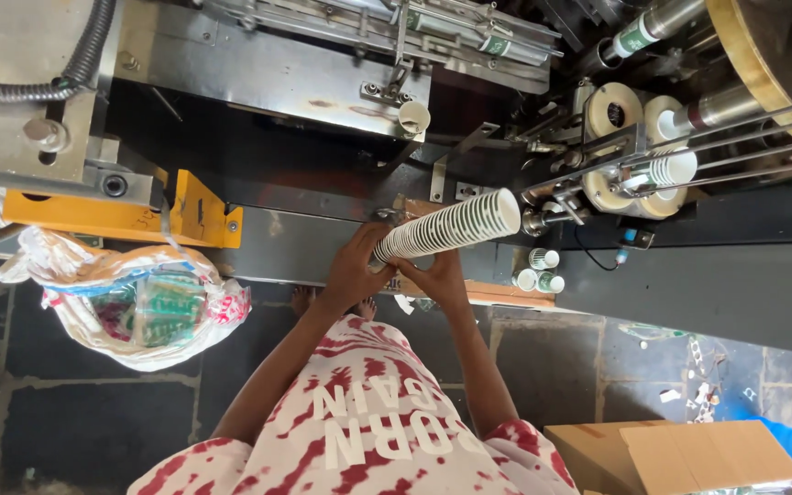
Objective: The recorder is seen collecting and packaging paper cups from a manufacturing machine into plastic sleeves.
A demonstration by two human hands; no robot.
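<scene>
Gripping ribbed white paper-cup stack (451,226), left grip (352,272) and right grip (437,275) wrapped around its base.

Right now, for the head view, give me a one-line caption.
Both hands, left hand and right hand, hold a nested stack of paper cups beside a cup-forming machine.

A long stack of nested white paper cups (446,225) lies tilted, rims pointing upper right. Its lower end rests between two hands, above the floor.

We hold the cup stack (451,225) between both hands, before the machine (323,73). A plastic bag (130,307) hangs left (a cardboard box (689,454) sits lower right).
</scene>
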